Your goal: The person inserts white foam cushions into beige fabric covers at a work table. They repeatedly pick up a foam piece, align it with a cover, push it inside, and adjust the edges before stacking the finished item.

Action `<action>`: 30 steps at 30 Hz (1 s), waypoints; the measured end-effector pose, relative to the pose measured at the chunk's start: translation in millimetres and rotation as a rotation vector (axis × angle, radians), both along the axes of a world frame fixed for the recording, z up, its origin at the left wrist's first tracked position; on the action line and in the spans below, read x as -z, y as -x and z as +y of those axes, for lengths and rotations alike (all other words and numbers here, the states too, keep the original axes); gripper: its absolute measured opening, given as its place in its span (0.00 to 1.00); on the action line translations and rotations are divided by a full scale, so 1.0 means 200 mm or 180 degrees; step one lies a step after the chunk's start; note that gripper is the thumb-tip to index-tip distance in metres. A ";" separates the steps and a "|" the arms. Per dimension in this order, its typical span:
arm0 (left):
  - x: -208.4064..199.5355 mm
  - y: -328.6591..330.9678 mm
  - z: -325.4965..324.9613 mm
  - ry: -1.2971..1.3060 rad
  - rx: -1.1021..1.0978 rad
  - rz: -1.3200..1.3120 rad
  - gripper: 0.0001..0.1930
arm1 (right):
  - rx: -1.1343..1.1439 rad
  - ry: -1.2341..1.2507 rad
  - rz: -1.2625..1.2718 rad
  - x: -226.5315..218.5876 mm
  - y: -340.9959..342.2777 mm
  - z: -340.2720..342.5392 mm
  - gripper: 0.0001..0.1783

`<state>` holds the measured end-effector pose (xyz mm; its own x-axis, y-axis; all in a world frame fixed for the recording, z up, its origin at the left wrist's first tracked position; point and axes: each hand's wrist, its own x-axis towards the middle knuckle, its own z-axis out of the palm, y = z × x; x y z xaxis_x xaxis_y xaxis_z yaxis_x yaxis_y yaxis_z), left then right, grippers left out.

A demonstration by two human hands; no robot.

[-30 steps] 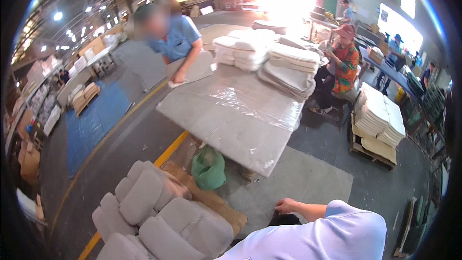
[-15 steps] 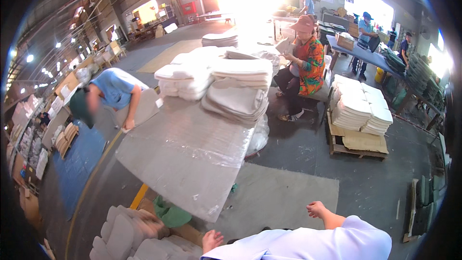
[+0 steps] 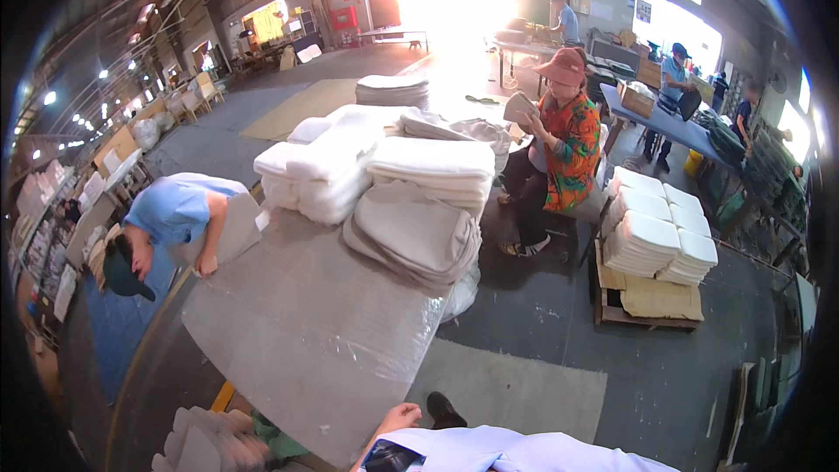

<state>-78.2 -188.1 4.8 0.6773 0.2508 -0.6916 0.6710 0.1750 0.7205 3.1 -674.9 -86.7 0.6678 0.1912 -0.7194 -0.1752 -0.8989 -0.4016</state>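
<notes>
My left hand is low in the middle, beside the near right edge of the large table. Its fingers are loosely bent and nothing shows in them. A plastic-like sheet covers part of the grey tabletop. On its far part lie a pile of grey cushion-shaped pieces and stacks of thick white pads, both out of my hand's reach. My right hand is out of sight. My dark shoe shows on the floor just past my left hand.
A co-worker in light blue bends over the table's left side, holding a grey panel. Another in a patterned top sits beyond, holding a small piece. White pads fill a pallet at right. Grey cushions are at lower left.
The table and its piles have come nearer in view. My right hand has left the picture, while my left hand is now beside the table edge. The left co-worker has bent lower.
</notes>
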 end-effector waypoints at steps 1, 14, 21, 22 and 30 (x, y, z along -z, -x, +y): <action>-0.02 -0.11 0.07 -0.0083 0.0016 0.0045 0.21 | -0.0021 0.0000 -0.0018 0.00 -0.08 0.06 0.10; -0.31 -0.89 0.62 -0.0513 -0.0770 -0.0499 0.20 | 0.2175 -0.3177 0.0651 -0.60 -1.84 1.39 0.25; -0.20 -1.01 0.58 -0.0058 -0.1601 0.0080 0.19 | 0.2518 -0.3984 0.0523 -0.88 -2.81 1.93 0.21; -0.19 -1.06 0.57 0.0045 -0.1734 0.0031 0.19 | 0.2620 -0.3881 0.0452 -0.91 -2.93 1.98 0.22; -0.16 -1.42 0.48 0.0044 -0.2174 -0.0067 0.21 | 0.2728 -0.3661 0.0820 -0.88 -3.42 2.24 0.27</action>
